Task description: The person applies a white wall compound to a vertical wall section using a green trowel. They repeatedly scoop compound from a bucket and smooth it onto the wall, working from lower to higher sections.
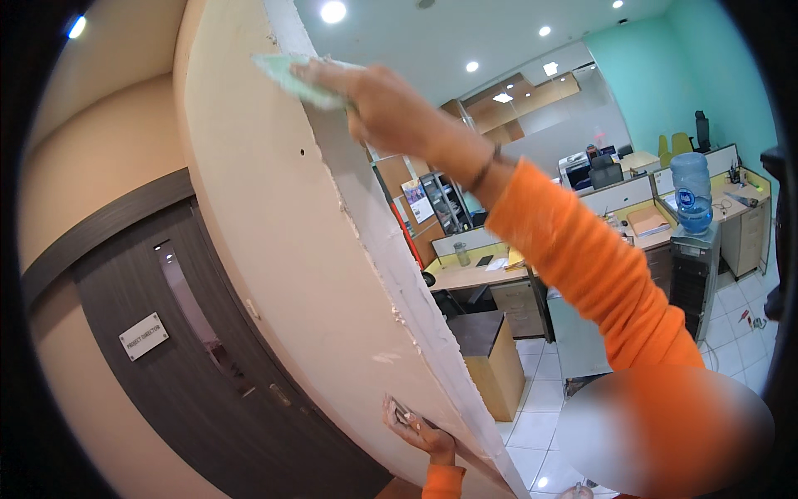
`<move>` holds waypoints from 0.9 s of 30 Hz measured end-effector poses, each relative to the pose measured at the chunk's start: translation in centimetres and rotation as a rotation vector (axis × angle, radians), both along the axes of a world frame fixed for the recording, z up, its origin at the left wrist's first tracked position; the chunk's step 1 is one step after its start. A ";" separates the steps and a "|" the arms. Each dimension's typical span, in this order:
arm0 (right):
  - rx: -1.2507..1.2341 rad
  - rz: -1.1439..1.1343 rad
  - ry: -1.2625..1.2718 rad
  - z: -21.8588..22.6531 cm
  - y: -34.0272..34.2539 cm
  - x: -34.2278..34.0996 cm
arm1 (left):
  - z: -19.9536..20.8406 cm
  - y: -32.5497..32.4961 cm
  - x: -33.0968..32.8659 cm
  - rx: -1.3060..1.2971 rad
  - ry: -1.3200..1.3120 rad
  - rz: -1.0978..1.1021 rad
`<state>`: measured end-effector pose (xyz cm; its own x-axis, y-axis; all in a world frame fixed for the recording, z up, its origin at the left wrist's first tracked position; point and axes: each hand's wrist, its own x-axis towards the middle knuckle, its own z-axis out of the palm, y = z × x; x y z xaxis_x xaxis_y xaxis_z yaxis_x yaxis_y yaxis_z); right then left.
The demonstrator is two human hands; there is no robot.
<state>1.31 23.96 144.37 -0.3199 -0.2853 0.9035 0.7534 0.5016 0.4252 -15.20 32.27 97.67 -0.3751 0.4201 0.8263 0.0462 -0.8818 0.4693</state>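
Observation:
My right hand [370, 100], slightly blurred, is closed on a pale green flat putty spreader [287, 76]. The spreader lies against the upper part of the cream wall [258, 183], by its rough vertical edge. Lower down, my left hand [428, 434] is palm up near the wall, its fingers smeared with white. It holds a small grey tool [405, 413] with white putty on it; the tool's exact kind is unclear. White, ragged filler [395, 283] runs down the wall's corner, and a small dark hole [302, 152] marks its face.
Left of the wall stands a dark wooden door [199, 366] with a narrow window. To the right are office desks [474, 277], a low cabinet [490, 366] and a blue water bottle [692, 195] on a dispenser. Small tools [751, 320] lie on the white tiled floor.

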 end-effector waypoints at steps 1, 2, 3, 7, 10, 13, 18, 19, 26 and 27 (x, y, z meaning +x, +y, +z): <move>0.121 0.021 -0.047 -2.1 0.3 -0.6 | -0.1 0.0 0.0 -0.012 -0.011 -0.018; 0.107 -0.049 -0.024 -4.9 0.6 -0.9 | -0.1 0.0 0.1 -0.017 -0.024 -0.020; 0.001 0.010 -0.056 -8.2 0.1 -0.7 | -0.2 0.0 0.0 -0.031 -0.030 -0.020; -0.405 0.090 -0.137 -11.1 -3.9 3.1 | 0.0 -0.1 0.1 -0.043 -0.014 0.024; -0.371 0.107 -0.075 -2.5 -6.3 4.7 | 0.1 -0.1 0.1 -0.022 -0.029 -0.030; 0.288 0.093 -0.197 10.9 -1.9 3.3 | 0.0 0.0 0.0 -0.022 -0.029 0.007; -0.263 0.051 -0.092 13.6 0.1 4.8 | -0.5 0.3 -0.1 -0.027 -0.045 -0.014; -0.127 0.038 -0.017 11.8 0.1 4.6 | -0.6 0.4 -0.2 -0.034 -0.047 -0.025; -0.377 0.093 -0.186 -5.2 -1.9 5.8 | -0.9 0.6 0.1 -0.018 -0.084 -0.069; -0.381 0.076 -0.185 -7.8 -2.1 5.5 | -0.9 0.6 0.1 -0.023 -0.090 -0.071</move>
